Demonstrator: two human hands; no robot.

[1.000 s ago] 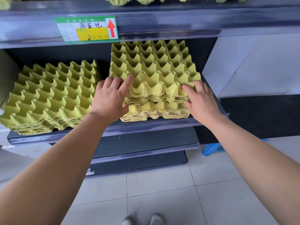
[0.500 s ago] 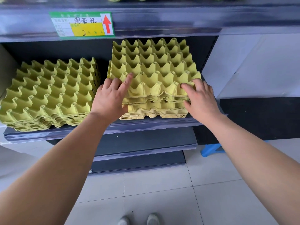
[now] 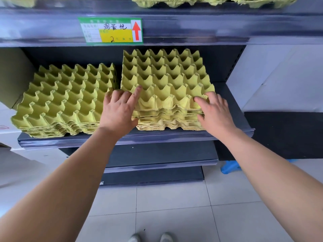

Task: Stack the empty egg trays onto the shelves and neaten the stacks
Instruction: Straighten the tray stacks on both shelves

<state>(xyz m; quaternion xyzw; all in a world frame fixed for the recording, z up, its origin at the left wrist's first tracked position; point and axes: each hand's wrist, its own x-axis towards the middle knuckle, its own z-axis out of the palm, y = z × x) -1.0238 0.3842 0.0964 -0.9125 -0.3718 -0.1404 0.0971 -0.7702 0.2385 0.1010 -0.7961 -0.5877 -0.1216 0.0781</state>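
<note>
Two stacks of yellow-green egg trays sit side by side on the dark shelf. The left stack is lower and untouched. The right stack is taller, and its upper trays sit slightly out of line with the lower ones at the front. My left hand lies on that stack's front left corner, fingers spread over the top tray. My right hand rests on the front right corner, fingers on top and thumb against the front edge.
More egg trays lie on the shelf above, whose edge carries a green and yellow label with a red arrow. Lower dark shelves stand below. A blue stool is at floor level to the right. My shoes stand on pale tiles.
Both hands stay on the front corners of the right stack. The stack has barely shifted; the view has drifted slightly.
</note>
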